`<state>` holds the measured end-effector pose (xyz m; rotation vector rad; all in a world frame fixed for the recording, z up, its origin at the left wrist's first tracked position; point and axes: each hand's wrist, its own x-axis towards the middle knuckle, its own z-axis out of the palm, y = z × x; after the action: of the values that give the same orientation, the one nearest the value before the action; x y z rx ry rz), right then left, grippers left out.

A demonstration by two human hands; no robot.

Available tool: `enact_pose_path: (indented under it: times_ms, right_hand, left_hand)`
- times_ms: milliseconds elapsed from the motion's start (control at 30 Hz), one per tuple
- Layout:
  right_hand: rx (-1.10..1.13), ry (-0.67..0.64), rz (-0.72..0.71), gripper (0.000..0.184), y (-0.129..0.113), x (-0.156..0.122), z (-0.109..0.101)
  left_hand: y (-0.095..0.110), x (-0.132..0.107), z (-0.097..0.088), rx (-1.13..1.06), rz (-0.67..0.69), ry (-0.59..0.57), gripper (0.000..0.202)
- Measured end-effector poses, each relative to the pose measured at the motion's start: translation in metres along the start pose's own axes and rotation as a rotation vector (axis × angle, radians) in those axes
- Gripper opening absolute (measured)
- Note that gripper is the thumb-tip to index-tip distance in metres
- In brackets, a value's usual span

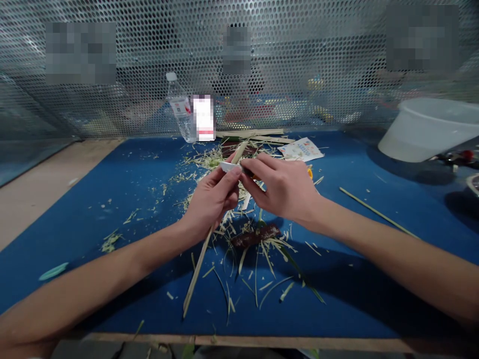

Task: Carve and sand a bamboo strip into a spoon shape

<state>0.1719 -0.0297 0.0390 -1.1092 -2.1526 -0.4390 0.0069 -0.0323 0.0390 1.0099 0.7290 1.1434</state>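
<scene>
- Your left hand (211, 197) curls shut around a bamboo strip (197, 269), upper end rising past your fingers (shavings (258, 254) litter the blue mat (93, 199)).
- Your right hand (282, 187) pinches a small knife (228, 167) closed, blade just at the strip.
- A white plastic tub (426, 129) stands far right on the mat's edge.

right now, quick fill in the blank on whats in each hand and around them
The left hand grips a thin ____ whose long end points down toward the person.
The right hand holds a small ____ up against it, near the left thumb.
The mat under the hands is ____.
Beyond the shavings stands a clear plastic ____.

stick; knife; blue; bottle
</scene>
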Motion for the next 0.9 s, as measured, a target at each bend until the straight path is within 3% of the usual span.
enact_pose_path:
  times_ms: [233, 467, 700, 900]
  right_hand:
    - [-0.011, -0.010, -0.116, 0.035, 0.014, 0.007, -0.004]
    - [-0.017, -0.016, -0.132, 0.035, 0.018, 0.008, -0.007]
    - [0.005, -0.016, 0.081, 0.040, 0.009, 0.006, -0.003]
    - [0.055, -0.006, -0.066, 0.035, 0.012, 0.006, -0.003]
  left_hand:
    - [-0.001, 0.000, -0.004, 0.006, 0.019, -0.124, 0.014]
    - [-0.001, -0.002, 0.001, 0.041, 0.005, -0.061, 0.014]
    - [-0.001, 0.000, 0.001, 0.045, 0.009, -0.015, 0.014]
    - [-0.003, 0.000, -0.001, 0.022, 0.032, -0.021, 0.019]
